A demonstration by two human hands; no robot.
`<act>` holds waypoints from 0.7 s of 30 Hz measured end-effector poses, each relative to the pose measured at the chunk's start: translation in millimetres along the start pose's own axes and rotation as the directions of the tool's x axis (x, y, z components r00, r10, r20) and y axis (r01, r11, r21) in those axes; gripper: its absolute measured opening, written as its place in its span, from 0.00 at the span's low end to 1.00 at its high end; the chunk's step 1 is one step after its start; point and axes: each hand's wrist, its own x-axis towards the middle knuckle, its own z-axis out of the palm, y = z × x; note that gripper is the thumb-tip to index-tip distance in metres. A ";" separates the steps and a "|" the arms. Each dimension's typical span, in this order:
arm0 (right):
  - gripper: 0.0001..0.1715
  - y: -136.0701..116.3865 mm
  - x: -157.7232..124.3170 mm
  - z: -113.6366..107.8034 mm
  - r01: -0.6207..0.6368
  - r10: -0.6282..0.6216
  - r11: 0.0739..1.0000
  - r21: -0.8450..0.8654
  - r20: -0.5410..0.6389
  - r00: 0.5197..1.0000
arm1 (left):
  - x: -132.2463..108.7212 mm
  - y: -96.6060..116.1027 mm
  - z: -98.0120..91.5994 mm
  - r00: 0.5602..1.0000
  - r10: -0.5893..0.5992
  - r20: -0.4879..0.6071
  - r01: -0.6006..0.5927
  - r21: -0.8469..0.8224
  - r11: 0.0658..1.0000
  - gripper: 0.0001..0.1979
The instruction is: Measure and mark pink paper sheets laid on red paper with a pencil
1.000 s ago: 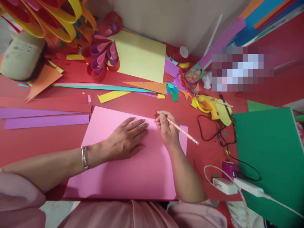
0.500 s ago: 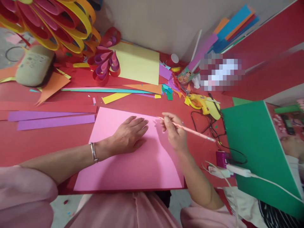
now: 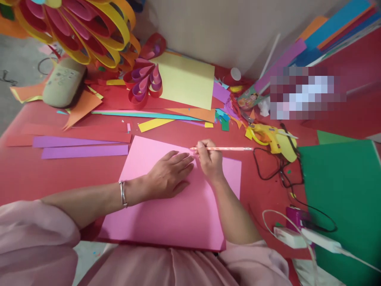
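A large pink sheet of paper (image 3: 178,218) lies on the red table right in front of me. My left hand (image 3: 171,174) rests flat on it with the fingers stretched out, holding nothing. Between the thumb and fingers of my right hand (image 3: 210,161) is a pink-and-white pencil (image 3: 232,149), lying nearly level. Its tip is at the far edge of the pink sheet, just beyond my left fingertips. Whether the tip touches the paper, I cannot tell.
Purple strips (image 3: 85,151) lie to the left. Behind are a pale yellow sheet (image 3: 186,79), a curled paper flower (image 3: 144,85) and a grey-green case (image 3: 64,81). On the right are a yellow glue gun (image 3: 272,137), a black cord, white plugs (image 3: 320,239) and a green board (image 3: 342,190).
My right hand has shifted left along the sheet's far edge, and the pencil has swung from slanting to nearly level. The whole view has turned a little. My left hand stays on the paper.
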 end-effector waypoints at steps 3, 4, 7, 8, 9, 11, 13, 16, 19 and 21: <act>0.17 -4.1 -0.4 -0.4 0.015 -0.015 0.999 -0.045 -0.001 1.000 | -1.5 0.0 0.8 1.000 0.000 -0.020 0.000 0.005 1.000 0.22; 0.17 -5.0 -0.3 -0.2 0.019 -0.019 0.998 -0.061 -0.001 1.000 | -1.9 0.0 1.1 1.000 -0.002 -0.018 0.002 0.005 1.000 0.22; 0.16 -5.4 0.1 0.1 0.033 -0.032 0.994 -0.105 0.011 0.999 | -2.4 -0.2 1.6 1.000 -0.010 -0.002 0.010 0.002 1.000 0.23; 0.16 -5.1 0.3 0.0 0.040 -0.039 0.992 -0.118 0.017 0.999 | -2.3 -0.2 1.7 1.000 -0.013 0.004 0.013 0.002 1.000 0.23; 0.16 -5.0 0.4 -0.2 0.048 -0.046 0.990 -0.129 0.024 0.999 | -2.2 -0.1 1.7 1.000 -0.016 0.009 0.016 0.002 1.000 0.23; 0.16 -5.1 0.7 -0.4 0.067 -0.062 0.988 -0.140 0.035 0.997 | -1.9 0.2 1.6 1.000 -0.022 0.017 0.023 -0.003 1.000 0.23; 0.16 -5.6 0.9 -0.4 0.080 -0.075 0.986 -0.147 0.040 0.996 | -2.0 0.4 1.5 0.999 -0.026 0.019 0.026 -0.014 1.000 0.23; 0.16 -6.4 1.0 -0.1 0.086 -0.080 0.982 -0.168 0.042 0.996 | -2.6 0.5 1.4 1.000 -0.025 0.017 0.025 -0.026 0.999 0.24; 0.16 -6.6 1.0 0.1 0.084 -0.077 0.979 -0.186 0.047 0.996 | -3.1 0.4 2.1 0.999 -0.024 0.025 0.025 -0.028 0.999 0.25; 0.17 -6.4 1.0 0.1 0.087 -0.078 0.978 -0.189 0.050 0.996 | -3.2 0.2 2.6 0.999 -0.024 0.021 0.025 -0.025 0.999 0.25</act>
